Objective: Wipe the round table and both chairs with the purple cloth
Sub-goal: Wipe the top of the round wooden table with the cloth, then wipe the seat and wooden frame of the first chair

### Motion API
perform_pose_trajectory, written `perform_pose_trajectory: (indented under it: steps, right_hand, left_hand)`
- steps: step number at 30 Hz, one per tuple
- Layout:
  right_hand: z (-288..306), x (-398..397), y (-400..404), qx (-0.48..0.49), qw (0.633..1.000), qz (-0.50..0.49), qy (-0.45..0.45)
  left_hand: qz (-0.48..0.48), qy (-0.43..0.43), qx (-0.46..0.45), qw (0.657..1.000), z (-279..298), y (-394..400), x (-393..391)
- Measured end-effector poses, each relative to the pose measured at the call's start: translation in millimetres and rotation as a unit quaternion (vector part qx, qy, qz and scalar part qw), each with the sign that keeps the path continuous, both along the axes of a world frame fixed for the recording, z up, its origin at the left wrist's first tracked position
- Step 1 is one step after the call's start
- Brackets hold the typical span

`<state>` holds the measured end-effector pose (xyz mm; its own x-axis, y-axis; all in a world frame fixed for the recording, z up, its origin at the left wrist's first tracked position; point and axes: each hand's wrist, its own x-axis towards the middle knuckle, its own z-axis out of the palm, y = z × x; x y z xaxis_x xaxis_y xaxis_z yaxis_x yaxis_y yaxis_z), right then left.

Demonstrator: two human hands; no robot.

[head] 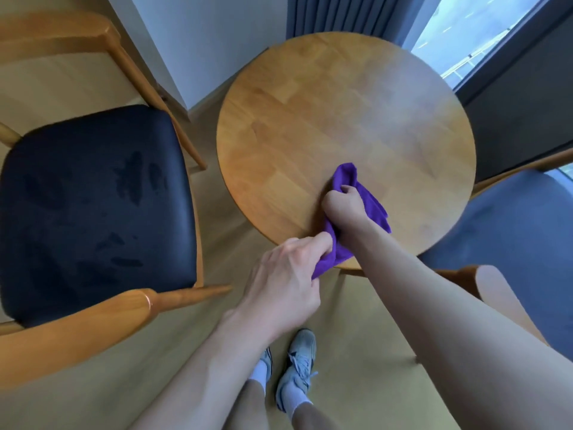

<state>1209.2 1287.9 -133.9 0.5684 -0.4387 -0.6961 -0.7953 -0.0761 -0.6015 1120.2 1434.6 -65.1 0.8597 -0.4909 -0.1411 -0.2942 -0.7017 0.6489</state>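
Both hands grip the purple cloth (pixel 369 200) at the near edge of the round bench (pixel 341 103): the right hand (pixel 344 206) bunches it, the left hand (pixel 288 274) pinches its hanging corner. Held so crumpled, the cloth may wipe only a narrow strip and miss the far side.

Black-cushioned wooden armchair (pixel 93 212) cropped at left edge; blue-cushioned wooden chair (pixel 511 231) cropped at right, partly behind forearm.
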Motion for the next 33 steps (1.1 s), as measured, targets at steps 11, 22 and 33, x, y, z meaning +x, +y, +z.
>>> perform_pose_trajectory:
  steps: [11, 22, 33]
  right_hand:
    - [45.4, -59.1, 79.2, 0.497, 0.809, -0.292, -0.112]
    - [54.5, -136.2, 209.9, 0.402, 0.91, -0.075, -0.069]
    - [11.8, -180.8, 322.5, -0.274, 0.861, 0.371, -0.216]
  left_hand:
    - [0.047, 0.009, -0.021, 0.999, 27.8, 66.1, -51.3]
    - [0.273, 0.006, -0.037, 0.961, 4.6, 241.1, -100.3]
    - [0.21, -0.029, 0.193, 0.958, -36.6, 402.1, -90.6]
